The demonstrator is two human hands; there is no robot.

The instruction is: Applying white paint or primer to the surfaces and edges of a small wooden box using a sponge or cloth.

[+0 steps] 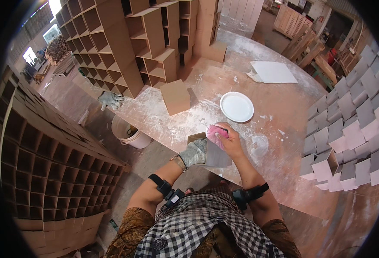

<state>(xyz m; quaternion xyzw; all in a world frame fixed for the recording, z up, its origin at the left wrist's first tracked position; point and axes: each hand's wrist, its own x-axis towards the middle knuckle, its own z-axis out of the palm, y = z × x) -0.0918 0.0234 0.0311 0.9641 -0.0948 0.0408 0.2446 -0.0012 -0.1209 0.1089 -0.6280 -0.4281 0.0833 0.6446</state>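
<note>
At the near edge of the table, a square cardboard box point(215, 157) has its brown open end to the left and a grey, coated-looking side to the right. My left hand point(194, 153), in a grey knit glove, reaches into that opening; its fingers are hidden inside the box. My bare right hand point(229, 139) is closed around a pink sponge-like pad point(216, 132) with a dark edge, just over the top of the box. Beyond it lies a round white plate-like lid point(237, 106). A plain brown box point(175, 98) stands farther left on the table.
Tall stacks of open brown boxes rise at the far left point(112, 47) and on the left point(47, 172). Grey-coated boxes point(353, 124) are piled at right. A white bucket point(131, 135) stands below the table edge, near a loose glove point(110, 99). A white sheet point(274, 72) lies farther back.
</note>
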